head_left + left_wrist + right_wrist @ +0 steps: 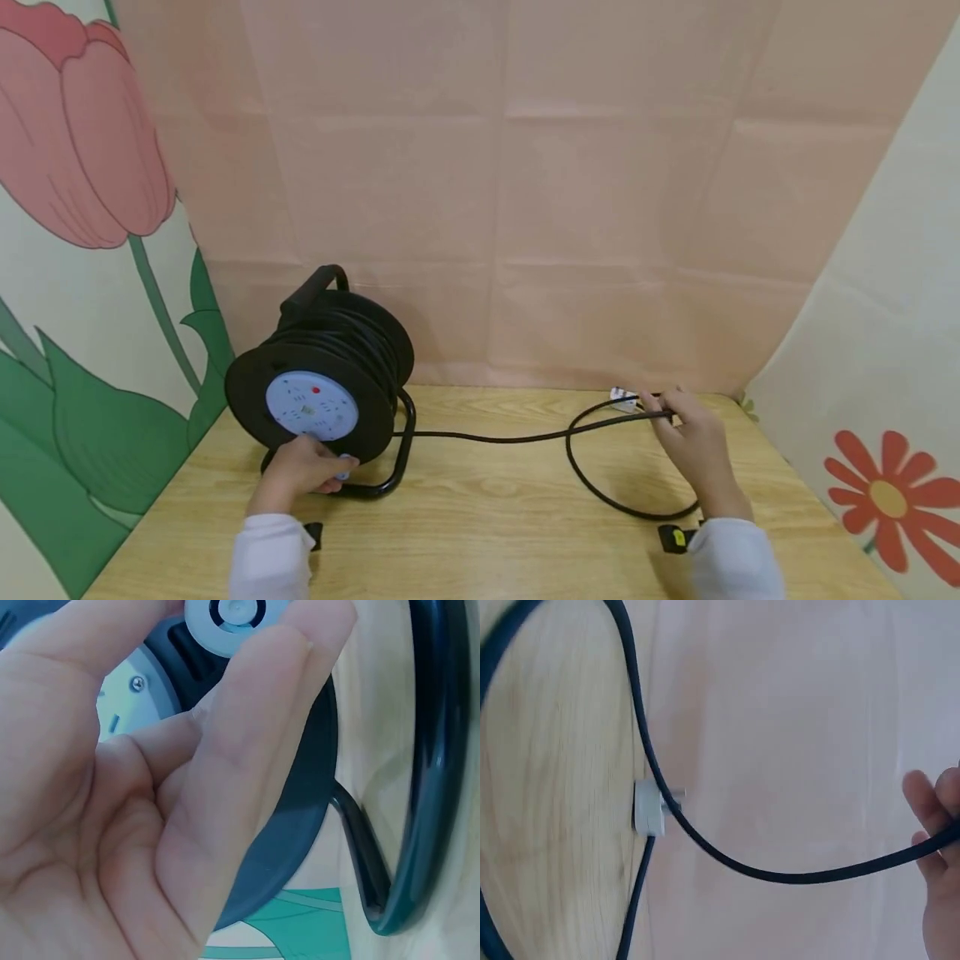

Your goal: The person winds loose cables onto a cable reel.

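**Black cable reel [321,377] on a wooden worktop [495,517]**

The reel stands on its tubular frame [406,446] at the left. A person's left hand [303,467] pinches the pale round knob [346,468] low on its face. At the right, the right hand [693,437] grips the black cord [487,439], raised above a loop; a white plug [649,808] lies near the back edge.
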Demonstrator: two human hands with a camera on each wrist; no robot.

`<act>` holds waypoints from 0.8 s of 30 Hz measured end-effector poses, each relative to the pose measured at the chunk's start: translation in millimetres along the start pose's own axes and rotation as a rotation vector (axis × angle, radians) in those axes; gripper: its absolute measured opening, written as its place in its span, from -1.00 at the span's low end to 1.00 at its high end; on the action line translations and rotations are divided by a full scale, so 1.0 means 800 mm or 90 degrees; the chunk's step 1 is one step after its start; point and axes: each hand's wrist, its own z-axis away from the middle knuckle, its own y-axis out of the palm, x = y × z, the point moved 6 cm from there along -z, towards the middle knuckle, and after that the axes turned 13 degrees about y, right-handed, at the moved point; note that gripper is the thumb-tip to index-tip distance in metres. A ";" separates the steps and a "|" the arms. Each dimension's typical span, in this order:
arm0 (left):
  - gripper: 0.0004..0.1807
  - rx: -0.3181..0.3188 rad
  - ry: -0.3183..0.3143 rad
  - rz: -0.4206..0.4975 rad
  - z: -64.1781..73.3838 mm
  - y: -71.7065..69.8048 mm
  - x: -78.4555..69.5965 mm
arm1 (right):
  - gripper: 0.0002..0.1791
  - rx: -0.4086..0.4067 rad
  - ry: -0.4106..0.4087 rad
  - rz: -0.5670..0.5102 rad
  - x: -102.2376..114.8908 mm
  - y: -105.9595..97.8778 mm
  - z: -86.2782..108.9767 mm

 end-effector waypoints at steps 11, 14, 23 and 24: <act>-0.62 -0.014 -0.015 0.016 0.003 -0.008 0.030 | -0.44 0.212 0.087 0.055 -0.001 0.004 0.010; -0.63 -0.028 -0.015 0.020 0.005 -0.012 0.036 | -0.46 0.251 0.097 0.059 0.000 0.011 0.012; -0.63 -0.071 0.001 -0.008 0.007 -0.023 0.046 | -0.49 0.286 0.092 0.073 0.000 0.022 0.015; -0.64 -0.077 0.003 -0.015 0.008 -0.026 0.047 | -0.49 0.290 0.100 0.073 -0.001 0.022 0.016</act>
